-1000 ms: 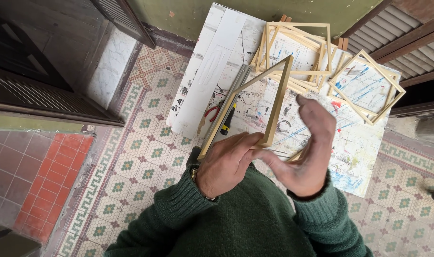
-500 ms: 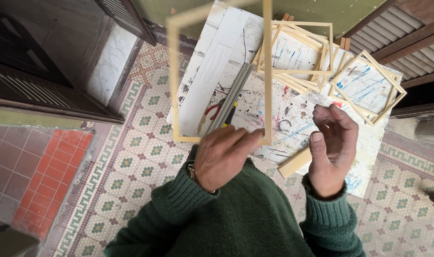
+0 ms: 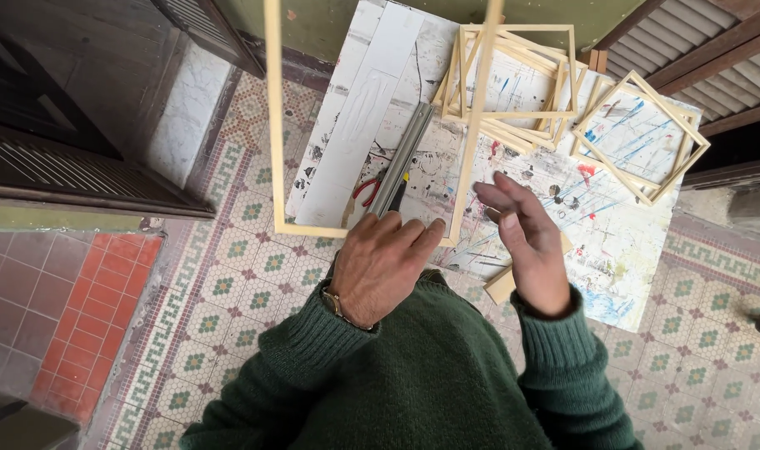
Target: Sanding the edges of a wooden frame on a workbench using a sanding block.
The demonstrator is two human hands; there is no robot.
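Observation:
My left hand [image 3: 382,262] grips the bottom rail of a pale wooden frame [image 3: 273,125] and holds it upright, close to the camera, so its top runs out of view. My right hand [image 3: 526,242] hovers just right of the frame's right rail with fingers spread, holding nothing. Both arms wear green knitted sleeves. Below the hands lies a paint-spattered white board [image 3: 622,250] on the floor.
On the board lie two stacks of wooden frames [image 3: 513,83] [image 3: 638,137], a metal ruler [image 3: 403,158], red-handled pliers [image 3: 365,190], a yellow-and-black tool [image 3: 399,192] and a loose wooden strip [image 3: 501,285]. Patterned tile floor [image 3: 238,275] surrounds it; dark shutters [image 3: 63,158] stand left.
My left hand has turned the frame from tilted flat to upright and lifted it toward the camera. My right hand let go and opened beside it.

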